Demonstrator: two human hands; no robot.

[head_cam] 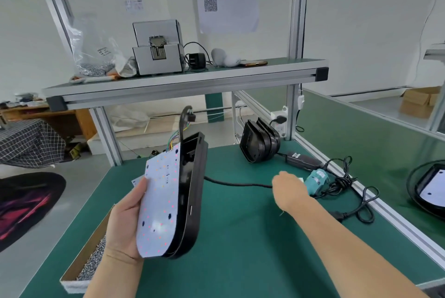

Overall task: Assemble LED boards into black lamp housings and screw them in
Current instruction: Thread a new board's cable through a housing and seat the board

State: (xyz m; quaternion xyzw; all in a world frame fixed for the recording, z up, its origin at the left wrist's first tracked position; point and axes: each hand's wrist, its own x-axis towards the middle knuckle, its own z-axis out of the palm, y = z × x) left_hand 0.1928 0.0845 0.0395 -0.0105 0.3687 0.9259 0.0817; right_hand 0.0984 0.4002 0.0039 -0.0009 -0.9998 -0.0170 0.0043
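Evidently at the fitting step, the left hand (125, 223) grips the white board (160, 203) against the black housing (192, 191) above the bench (240, 237), while the right hand (289, 189), its grasp impossible to tell, is at the teal screwdriver (317, 178), which probably needs lifting next.

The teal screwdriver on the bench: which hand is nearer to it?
Right. The right hand is at the near end of the teal screwdriver; the left hand is far to its left, holding the LED board and black housing.

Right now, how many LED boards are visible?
2. One board is in the left hand, against a black housing; a second board lies in another housing at the right edge. A white corner behind that hand may be a third.
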